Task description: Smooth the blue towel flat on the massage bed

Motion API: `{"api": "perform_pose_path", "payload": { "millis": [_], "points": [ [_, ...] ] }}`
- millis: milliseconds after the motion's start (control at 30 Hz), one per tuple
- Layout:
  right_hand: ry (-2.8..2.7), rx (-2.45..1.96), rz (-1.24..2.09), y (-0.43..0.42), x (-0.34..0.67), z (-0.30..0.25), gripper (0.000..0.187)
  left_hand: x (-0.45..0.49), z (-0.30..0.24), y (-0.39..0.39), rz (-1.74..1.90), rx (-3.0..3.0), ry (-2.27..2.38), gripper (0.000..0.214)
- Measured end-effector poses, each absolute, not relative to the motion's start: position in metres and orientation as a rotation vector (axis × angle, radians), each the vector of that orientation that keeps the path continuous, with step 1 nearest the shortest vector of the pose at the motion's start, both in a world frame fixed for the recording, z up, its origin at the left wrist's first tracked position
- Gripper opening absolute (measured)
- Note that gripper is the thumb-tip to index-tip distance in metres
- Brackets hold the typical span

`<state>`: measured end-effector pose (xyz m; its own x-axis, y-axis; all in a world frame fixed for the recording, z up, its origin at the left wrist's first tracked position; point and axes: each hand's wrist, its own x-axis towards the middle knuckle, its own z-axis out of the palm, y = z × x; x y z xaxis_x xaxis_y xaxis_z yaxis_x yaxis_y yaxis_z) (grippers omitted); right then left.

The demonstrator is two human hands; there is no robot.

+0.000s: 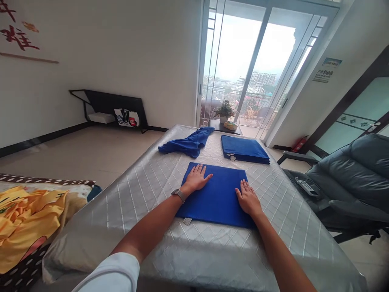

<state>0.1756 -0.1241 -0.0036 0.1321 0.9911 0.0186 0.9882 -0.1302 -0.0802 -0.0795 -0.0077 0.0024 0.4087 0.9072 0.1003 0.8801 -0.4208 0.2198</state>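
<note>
On the near middle of a table [142, 198] draped in a silver-grey, diamond-quilted cover lies a folded blue cloth [220, 198], flat and smooth, its near edge roughly facing the person and its near right corner swung slightly closer. In view it spans more from left to right than from near to far, but foreshortening means I cannot tell its true long axis. A white label [187, 221] sticks out from the near edge, by the left corner.

Beyond it, toward the right, sits a stack of folded blue cloths [246, 149]; toward the left, a crumpled blue cloth [190, 142]. Past the table's far end, a potted plant [225, 110] stands before a sliding glass door [237, 61]. A dark recliner [355, 170] is at right, yellow bedding [33, 219] at left.

Both forearms reach forward. The left hand [197, 178], with a watch [178, 195] on its wrist, rests palm down on the cloth's left side, fingers slightly spread, thumb pointing right. The right hand [249, 198] lies flat along the right edge, fingers close together, thumb apart. Neither pinches anything.
</note>
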Motion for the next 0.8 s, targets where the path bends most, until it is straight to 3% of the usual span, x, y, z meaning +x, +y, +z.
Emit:
{"api": "perform_pose_path", "payload": {
  "millis": [300,600,800],
  "points": [
    [-1.959,-2.269,0.116,-0.129,0.169,0.006,0.068,-0.065,0.015,-0.016,0.334,2.61,1.601,0.077],
    [-2.042,-2.273,0.134,-0.132,0.174,0.006,0.063,0.058,0.007,-0.083,0.419,2.861,1.013,0.067],
    [-1.976,-2.274,0.122,-0.131,0.171,0.008,0.064,0.012,0.001,-0.077,0.34,2.781,1.166,0.073]
  ]
}}
